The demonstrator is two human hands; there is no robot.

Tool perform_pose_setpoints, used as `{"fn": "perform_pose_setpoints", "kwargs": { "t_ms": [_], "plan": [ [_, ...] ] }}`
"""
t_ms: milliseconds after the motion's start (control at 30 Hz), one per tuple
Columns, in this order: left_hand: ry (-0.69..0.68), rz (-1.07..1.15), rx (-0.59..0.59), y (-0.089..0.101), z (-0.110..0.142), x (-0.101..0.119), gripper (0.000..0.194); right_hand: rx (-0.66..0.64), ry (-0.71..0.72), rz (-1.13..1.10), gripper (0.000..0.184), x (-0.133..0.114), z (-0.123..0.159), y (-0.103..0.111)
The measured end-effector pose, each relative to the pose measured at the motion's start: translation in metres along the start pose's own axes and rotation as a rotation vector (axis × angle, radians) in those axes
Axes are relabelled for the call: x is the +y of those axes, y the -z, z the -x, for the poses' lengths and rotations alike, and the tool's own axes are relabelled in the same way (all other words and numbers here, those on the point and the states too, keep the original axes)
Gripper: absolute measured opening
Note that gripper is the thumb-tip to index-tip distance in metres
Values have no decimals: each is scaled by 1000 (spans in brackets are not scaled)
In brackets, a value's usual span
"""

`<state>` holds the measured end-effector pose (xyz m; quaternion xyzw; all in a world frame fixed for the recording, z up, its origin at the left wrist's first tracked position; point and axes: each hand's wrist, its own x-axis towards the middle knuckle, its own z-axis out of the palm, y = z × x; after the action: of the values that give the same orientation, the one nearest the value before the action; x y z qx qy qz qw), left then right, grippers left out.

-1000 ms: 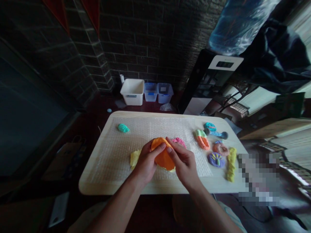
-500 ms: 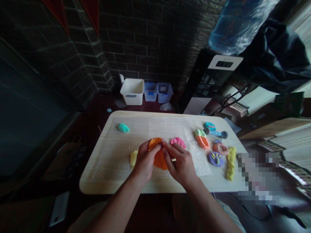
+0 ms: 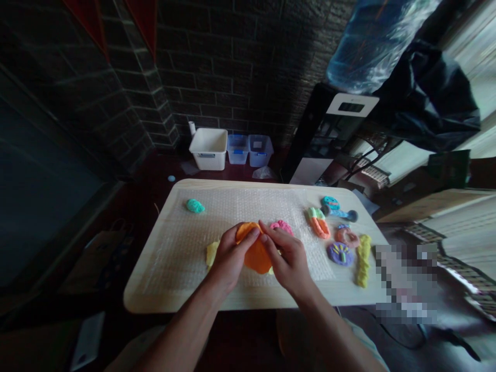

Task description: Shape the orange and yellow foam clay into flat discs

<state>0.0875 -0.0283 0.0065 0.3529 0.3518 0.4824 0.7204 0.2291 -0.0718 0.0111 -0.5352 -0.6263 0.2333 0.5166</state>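
Note:
Both hands grip a flattened orange clay piece (image 3: 256,254) over the bubble wrap sheet (image 3: 232,206) on the light wooden table (image 3: 155,297). My left hand (image 3: 229,258) pinches its left and upper edge with curled fingers. My right hand (image 3: 287,257) pinches the right edge, fingertips meeting the left ones at the top. A yellow clay lump (image 3: 211,253) lies just left of my left hand, and a pink clay piece (image 3: 282,226) sits just behind my right hand.
A teal lump (image 3: 195,206) lies far left. Finished clay figures stand at the right: an orange-green one (image 3: 318,222), a blue one (image 3: 336,207), a pink ring (image 3: 346,235), a purple disc (image 3: 339,253), a yellow-green strip (image 3: 363,260). Plastic bins (image 3: 210,148) sit beyond the table.
The orange clay was lowered from in front of the hands toward the sheet, and both hands shifted their pinch along its top edge. The view moved slightly.

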Motion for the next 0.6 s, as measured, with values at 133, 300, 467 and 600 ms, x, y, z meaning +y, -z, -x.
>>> {"fn": "perform_pose_setpoints", "kwargs": {
  "t_ms": [133, 300, 467, 600],
  "plan": [
    [-5, 12, -20, -2, 0, 2, 24, 26, 40, 10, 38, -1, 1, -3],
    [5, -21, -56, 0, 1, 2, 22, -17, 84, 53, 41, -1, 2, 1],
    [-38, -117, -75, 3, 1, -2, 16, -11, -66, -109, 39, 0, 6, 4],
    [-70, -188, -102, 0, 2, -2, 20, 21, -250, -370, 38, -4, 4, 3]
  ]
}}
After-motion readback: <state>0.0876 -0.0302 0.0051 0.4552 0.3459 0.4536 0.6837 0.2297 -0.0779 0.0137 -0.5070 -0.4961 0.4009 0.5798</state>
